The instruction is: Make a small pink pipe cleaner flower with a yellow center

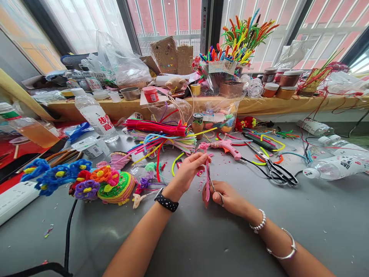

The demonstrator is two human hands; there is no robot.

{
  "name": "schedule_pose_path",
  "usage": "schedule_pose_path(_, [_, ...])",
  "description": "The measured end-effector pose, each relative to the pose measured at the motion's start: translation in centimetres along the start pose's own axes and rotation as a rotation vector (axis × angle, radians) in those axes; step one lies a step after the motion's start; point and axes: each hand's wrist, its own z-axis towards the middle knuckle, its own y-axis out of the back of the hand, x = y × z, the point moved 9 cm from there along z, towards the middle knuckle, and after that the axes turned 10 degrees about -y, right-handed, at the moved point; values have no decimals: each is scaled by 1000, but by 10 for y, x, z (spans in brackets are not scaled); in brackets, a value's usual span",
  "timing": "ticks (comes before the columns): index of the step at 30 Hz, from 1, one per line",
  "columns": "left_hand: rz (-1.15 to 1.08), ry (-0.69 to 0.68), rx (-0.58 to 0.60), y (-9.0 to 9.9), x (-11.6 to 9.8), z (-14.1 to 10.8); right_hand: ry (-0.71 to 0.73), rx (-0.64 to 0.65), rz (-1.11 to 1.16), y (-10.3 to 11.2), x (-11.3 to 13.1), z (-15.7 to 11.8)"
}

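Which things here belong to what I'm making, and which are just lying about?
Likely in use:
pink fuzzy strip, in left hand
small scissors, in right hand

Apparently just lying about:
big scissors
white power strip
blue flowers
pink glue gun, though possibly related

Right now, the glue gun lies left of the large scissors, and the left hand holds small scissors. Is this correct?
No: the head view shows the right hand, not the left, holding the small scissors. The glue gun lies as stated.
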Motion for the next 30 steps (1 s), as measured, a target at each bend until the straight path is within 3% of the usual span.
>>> schedule_pose_path(8, [-13,-20,-24,3,-1,1,-10,-52,65,3,-9,1])
schedule_pose_path(13, [83,-138,-157,20,-12,4,-65,-156,111,16,-16,1])
schedule_pose_path(15, [287,-253,-186,26,-28,4,-102,-248,141,28,-20,-1])
schedule_pose_path(17, [634,-397,-146,22,-48,3,-163,-373,182,42,-28,-6])
schedule_pose_path(20, [1265,-681,-43,-5,-70,-6,-277,-502,279,55,-44,-12])
schedule_pose_path(23, [1714,-852,131,-36,-60,-15,-349,-537,364,56,-55,-14])
schedule_pose_path(26, [1901,-960,257,-53,-45,-23,-363,-546,382,55,-56,-14])
schedule_pose_path(30, [1946,-1002,285,-57,-39,-27,-359,-543,373,54,-53,-14])
